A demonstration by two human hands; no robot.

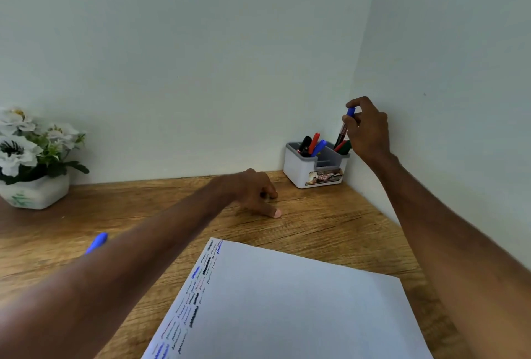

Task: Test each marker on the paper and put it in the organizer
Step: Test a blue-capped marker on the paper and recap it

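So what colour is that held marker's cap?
Blue cap on the marker in the right hand; head view.

The left forearm (143, 258) hides most of a blue marker (97, 242); the bottom edge crops the paper (287, 315).

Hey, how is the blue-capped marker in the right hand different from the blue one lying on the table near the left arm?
The held marker stands nearly upright, pinched by the right hand above the organizer; the table marker lies on the table. The held marker shows a blue cap and dark barrel; the table marker shows only a blue end, the rest behind the left forearm. Both are blue-tipped.
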